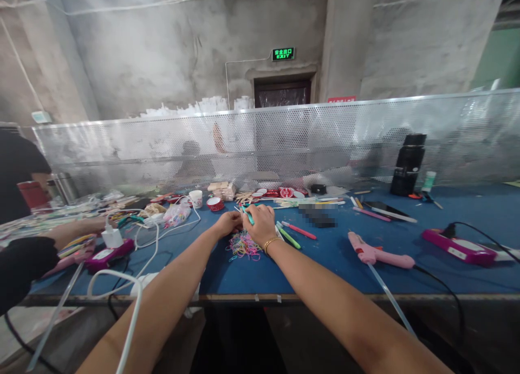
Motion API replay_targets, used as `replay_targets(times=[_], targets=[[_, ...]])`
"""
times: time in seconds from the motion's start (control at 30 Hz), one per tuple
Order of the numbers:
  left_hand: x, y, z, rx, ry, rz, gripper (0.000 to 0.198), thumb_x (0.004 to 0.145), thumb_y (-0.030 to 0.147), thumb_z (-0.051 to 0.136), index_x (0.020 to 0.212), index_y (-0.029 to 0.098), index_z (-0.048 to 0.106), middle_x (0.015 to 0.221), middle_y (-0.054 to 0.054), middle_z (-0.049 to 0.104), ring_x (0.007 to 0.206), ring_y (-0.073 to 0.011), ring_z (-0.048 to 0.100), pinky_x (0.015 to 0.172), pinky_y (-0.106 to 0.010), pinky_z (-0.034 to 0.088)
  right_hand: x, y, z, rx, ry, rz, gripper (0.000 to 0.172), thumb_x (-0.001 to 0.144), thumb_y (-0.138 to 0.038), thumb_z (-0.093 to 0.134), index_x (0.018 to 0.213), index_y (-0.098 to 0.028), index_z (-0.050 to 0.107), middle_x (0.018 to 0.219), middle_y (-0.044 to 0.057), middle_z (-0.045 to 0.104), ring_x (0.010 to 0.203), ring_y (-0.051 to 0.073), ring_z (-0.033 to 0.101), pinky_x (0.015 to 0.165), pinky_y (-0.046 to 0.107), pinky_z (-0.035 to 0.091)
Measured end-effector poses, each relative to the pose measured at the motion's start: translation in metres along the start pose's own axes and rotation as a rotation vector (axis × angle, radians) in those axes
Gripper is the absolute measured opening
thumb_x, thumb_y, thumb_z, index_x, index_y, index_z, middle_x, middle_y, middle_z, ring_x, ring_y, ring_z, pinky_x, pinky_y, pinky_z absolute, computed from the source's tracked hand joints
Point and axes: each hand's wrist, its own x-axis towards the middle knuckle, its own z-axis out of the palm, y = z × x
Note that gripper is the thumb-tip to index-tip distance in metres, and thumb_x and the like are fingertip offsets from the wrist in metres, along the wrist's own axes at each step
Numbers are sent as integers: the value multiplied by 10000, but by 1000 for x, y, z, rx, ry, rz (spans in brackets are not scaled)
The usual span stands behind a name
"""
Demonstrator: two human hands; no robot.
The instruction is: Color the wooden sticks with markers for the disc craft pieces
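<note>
In the middle of the blue table my right hand (260, 226) is closed around a small teal-handled hand tool (249, 217), seemingly scissors or pliers. Its working end is mostly hidden. Close beside it is my left hand (228, 223), fingers pinched together near the tool; whatever they hold is too small to make out. Just below both hands lies a loose heap of thin colourful rubber bands (245, 247). A green pen (289, 237) and a pink pen (299, 230) rest right of my right hand.
A pink glue gun (377, 254) and purple power strip (459, 247) lie at right, before a black bottle (408, 165). White cables (156, 238) loop at left, near a co-worker's arm (77, 230). A paper cup (195, 199) and red tape roll (215, 203) stand behind my hands.
</note>
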Motion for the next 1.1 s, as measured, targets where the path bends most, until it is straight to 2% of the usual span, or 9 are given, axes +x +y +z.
replay_targets(times=[0.2,0.47,0.67,0.9,1.1], targets=[[1,-1,0,-10,1,-7,318,678,418,734,697,146,568,516,22,569,470,-83,548,461,-179,391,0,-1,1,18,-43,-46,150,917,-337,475,953,-229,573,861,27,655,925,192,500,885,334,232],[-2,2,0,-8,-8,-11,333,654,418,746,670,146,554,539,19,580,494,-83,563,471,-173,394,0,0,-1,-25,-27,37,173,916,-347,463,947,-225,582,844,40,633,911,197,489,890,338,231],[-3,3,1,-10,17,-23,268,689,374,726,708,150,582,530,19,578,498,-91,565,481,-185,411,0,-2,0,-6,-45,-27,171,928,-344,457,968,-230,578,871,32,653,928,191,497,901,339,223],[-4,4,0,9,-2,-14,280,690,381,730,701,145,579,561,8,587,530,-101,581,489,-186,405,0,0,-1,-19,-21,21,174,919,-341,465,957,-221,585,865,47,638,925,201,490,893,336,237],[-3,3,1,4,16,-21,260,700,358,723,705,147,572,537,18,576,506,-98,572,486,-189,412,0,-2,-1,24,-41,-33,167,927,-344,463,965,-228,577,869,31,654,934,196,496,902,338,232]])
